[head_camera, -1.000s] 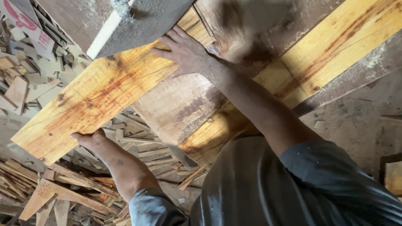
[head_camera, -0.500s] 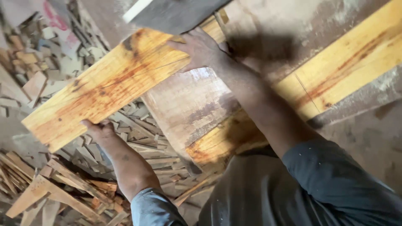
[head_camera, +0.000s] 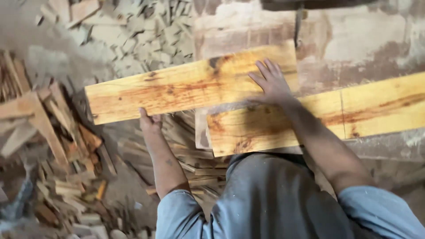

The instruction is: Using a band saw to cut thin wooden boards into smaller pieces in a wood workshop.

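Since half a second ago the upper plank (head_camera: 186,86) is rotating from a steep diagonal to nearly level, its far end now sitting by the saw slot at the top of the desk (head_camera: 354,40).

Left hand (head_camera: 149,121) is gripping the upper plank's lower edge near its left end; thumb is showing on the face, fingers are tucked underneath, so the grip is closed on the wood. Right hand (head_camera: 271,84) is pressing flat on the plank's right end, fingers spread wide, not wrapped around anything.

Upper plank's left half is hanging off the desk, over the scrap pile (head_camera: 57,146) on the floor. Its right end is lying on the desk and overlapping the top edge of the second plank (head_camera: 354,113). The second plank is lying just below and right of the upper plank, running toward the right edge of view, tilted slightly up.

Offcuts are lying scattered left of and beyond the upper plank. Grey shirt (head_camera: 265,199) is filling the area below both planks.
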